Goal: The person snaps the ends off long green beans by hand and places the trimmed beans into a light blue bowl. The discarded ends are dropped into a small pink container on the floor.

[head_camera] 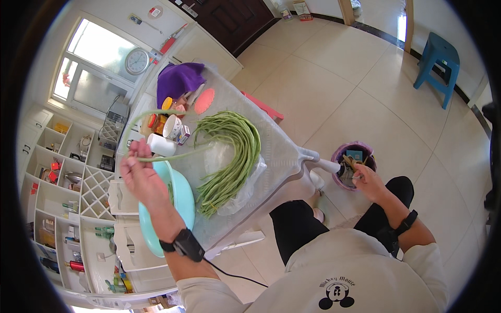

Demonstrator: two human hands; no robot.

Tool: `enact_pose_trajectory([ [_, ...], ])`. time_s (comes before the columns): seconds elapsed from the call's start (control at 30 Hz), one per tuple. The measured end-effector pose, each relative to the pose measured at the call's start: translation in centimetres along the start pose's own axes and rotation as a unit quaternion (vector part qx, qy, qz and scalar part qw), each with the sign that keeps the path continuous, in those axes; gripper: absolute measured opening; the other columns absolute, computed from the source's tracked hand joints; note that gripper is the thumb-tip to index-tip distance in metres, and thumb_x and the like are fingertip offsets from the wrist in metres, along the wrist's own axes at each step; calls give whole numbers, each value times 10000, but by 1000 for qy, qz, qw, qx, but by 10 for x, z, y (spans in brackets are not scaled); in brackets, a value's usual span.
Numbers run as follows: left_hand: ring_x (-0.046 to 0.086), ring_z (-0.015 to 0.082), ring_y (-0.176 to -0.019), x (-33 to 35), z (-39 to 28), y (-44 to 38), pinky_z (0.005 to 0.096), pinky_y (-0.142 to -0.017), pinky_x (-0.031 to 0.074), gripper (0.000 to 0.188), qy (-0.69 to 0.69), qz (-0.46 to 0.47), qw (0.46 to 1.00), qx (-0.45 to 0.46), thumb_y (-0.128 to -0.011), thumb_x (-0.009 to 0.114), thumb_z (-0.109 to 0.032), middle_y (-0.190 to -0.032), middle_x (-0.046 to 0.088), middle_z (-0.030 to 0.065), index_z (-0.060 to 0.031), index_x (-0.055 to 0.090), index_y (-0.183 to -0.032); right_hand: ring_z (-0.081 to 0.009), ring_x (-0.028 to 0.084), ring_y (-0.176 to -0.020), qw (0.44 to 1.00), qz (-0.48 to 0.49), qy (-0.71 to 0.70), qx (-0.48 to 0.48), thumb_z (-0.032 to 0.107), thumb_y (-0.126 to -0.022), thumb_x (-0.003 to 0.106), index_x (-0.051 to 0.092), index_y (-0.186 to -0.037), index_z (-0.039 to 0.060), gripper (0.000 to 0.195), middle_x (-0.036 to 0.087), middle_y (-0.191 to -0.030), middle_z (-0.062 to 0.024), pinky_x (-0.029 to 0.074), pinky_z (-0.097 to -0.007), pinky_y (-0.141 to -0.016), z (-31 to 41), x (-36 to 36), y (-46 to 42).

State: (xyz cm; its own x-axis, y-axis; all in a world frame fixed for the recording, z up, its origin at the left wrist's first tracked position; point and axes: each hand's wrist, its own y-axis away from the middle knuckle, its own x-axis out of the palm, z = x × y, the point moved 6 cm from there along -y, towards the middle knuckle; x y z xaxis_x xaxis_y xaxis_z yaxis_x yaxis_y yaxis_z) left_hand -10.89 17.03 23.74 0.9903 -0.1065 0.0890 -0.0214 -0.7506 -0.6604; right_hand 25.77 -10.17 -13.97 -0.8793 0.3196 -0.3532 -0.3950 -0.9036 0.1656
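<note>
My left hand is raised above the turquoise plastic basin, its fingers closed on long green beans that bend out over the table. Some green pieces show inside the basin. A large curved bundle of long green beans lies on a clear plastic bag on the covered table. Over the waste bin with a purple liner, my right hand has its thumb and fingertips close together. Whether anything small is between them cannot be told.
The table bears a purple cloth, a pink mat, jars, a patterned cup and a white roll. White chairs stand beside it. A blue stool is by the far wall. A cable trails from my left wrist.
</note>
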Motion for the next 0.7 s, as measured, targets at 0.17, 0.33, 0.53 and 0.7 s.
enact_pose_trajectory([
  [0.17,615,194,-947,41,-40,32,295,-797,510,181,95,138,982,-82,-993,488,-166,-1166,582,118,-25,514,-1103,-200,590,-834,995,-33,-47,-86,69,-870,591,542,-1204,13,343,571,-1013,-108,482,-300,-763,37,1,-1],
  [0.33,643,192,-803,122,-16,110,305,-718,515,156,137,257,939,-181,-964,533,-128,-1027,627,122,-23,542,-1079,-232,596,-891,951,-209,-44,-223,17,-889,558,613,-1061,24,181,603,-1003,-122,473,-304,-778,120,-52,12],
  [0.53,660,184,-853,199,32,199,298,-764,509,142,148,375,846,-350,-971,520,-118,-981,647,97,-11,551,-1059,-281,583,-1069,838,-304,86,-444,-17,-822,615,615,-1119,30,301,612,-1153,-126,444,-388,-935,206,-86,53],
  [0.7,658,181,-857,232,60,250,292,-775,503,163,156,430,776,-434,-981,512,-139,-977,641,93,3,545,-1053,-317,586,-1014,912,-169,95,-362,-6,-833,605,571,-1206,25,376,610,-1081,-144,439,-423,-922,186,-65,45],
])
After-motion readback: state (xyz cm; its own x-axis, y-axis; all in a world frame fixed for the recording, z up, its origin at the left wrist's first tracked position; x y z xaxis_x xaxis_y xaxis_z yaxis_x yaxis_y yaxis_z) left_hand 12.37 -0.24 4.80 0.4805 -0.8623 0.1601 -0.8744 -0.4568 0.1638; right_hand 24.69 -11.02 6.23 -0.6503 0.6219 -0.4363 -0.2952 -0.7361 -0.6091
